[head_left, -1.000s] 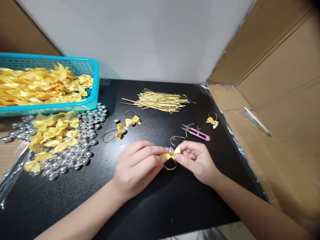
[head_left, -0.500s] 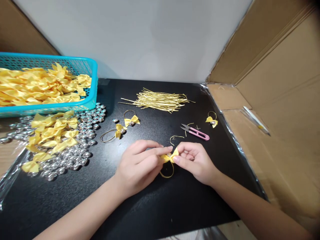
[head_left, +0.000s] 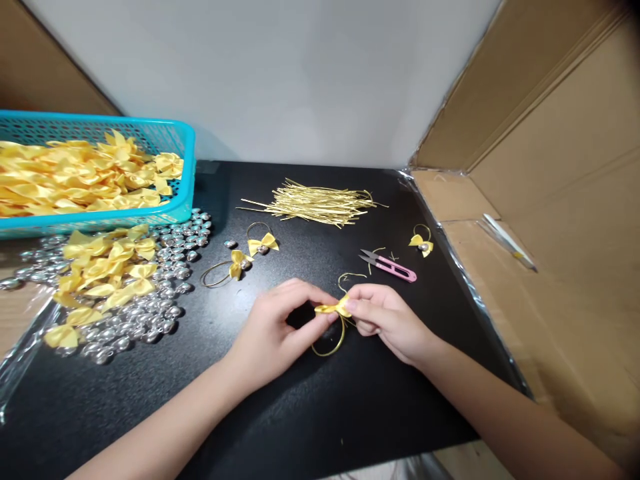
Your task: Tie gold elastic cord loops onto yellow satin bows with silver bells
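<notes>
Between my two hands is a yellow ribbon bow (head_left: 327, 309), with a gold cord loop (head_left: 330, 351) hanging from it toward me. My left hand (head_left: 285, 327) pinches the bow's left part between thumb and fingers. With thumb and curled fingers, my right hand (head_left: 385, 317) grips its right part, hiding much of it. Just beyond my right hand lie thread clippers with pink handles (head_left: 397, 269) and a thin loose cord end (head_left: 344, 280). Left of my left hand rest two looped bows with silver beads, one bow (head_left: 237, 265) nearer and another bow (head_left: 263, 245) farther.
A turquoise basket (head_left: 187, 167) full of yellow bows stands at the left. Silver beads (head_left: 155, 307) and loose bows (head_left: 117, 260) are heaped before it. Gold cords (head_left: 320, 203) lie at the back. One looped bow (head_left: 421, 245) and white tweezers (head_left: 509, 240) are at the right.
The bow has turned in my fingers, so its bead no longer shows. My left thumb has come into view below it, and my right fingers have closed further around it.
</notes>
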A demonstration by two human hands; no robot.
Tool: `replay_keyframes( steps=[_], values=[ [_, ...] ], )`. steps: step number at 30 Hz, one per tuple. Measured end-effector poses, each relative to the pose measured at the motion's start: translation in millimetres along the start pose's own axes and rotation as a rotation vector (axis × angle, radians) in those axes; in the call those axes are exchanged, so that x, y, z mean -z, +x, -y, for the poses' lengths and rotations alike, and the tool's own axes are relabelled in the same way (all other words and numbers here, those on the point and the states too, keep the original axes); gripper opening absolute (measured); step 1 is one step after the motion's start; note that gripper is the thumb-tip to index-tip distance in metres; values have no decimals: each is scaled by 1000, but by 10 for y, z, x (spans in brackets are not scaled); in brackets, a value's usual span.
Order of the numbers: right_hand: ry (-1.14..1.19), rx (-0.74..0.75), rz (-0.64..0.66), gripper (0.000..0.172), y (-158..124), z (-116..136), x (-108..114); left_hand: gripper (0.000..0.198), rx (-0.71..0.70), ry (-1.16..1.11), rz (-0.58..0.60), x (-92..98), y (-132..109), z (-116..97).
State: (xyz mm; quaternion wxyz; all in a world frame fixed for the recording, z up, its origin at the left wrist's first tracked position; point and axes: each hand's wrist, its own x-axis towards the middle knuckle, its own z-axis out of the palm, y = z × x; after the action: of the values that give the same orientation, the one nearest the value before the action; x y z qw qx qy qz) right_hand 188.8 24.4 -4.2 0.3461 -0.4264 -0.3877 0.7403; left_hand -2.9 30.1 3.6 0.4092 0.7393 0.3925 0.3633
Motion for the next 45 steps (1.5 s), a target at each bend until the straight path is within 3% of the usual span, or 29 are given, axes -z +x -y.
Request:
replay_keyframes(
  steps=[3,5,9,16,20,28,35,41,45],
  values=[
    [67,40,-25,41,-12,-4,23,19,355,-315,15,-12,4,3],
    [4,105,-88,41,-18,-17,27,26,484,-463,25,-23,11,7],
    [-185,131,-156,41,-16,-52,-9,34,581,-554,40,-49,16,13],
    [-174,77,-164,45,-14,-30,-55,33,709,-679,-17,-71,-1,56],
    [-285,61,-143,37,-34,-40,-56,35,712,-666,-38,-73,-7,78],
    [-194,45,-110,40,-17,-30,-85,36,635,-551,5,-49,-12,63],
    [-400,183,-163,27,-59,-48,-40,34,612,-528,-7,-56,6,40],
    [-297,129,-71,30,-38,-47,-59,27,589,-597,9,-52,-19,45],
    [-305,151,-104,30,-38,-54,-36,29,539,-689,61,-41,-27,22]
  ],
)
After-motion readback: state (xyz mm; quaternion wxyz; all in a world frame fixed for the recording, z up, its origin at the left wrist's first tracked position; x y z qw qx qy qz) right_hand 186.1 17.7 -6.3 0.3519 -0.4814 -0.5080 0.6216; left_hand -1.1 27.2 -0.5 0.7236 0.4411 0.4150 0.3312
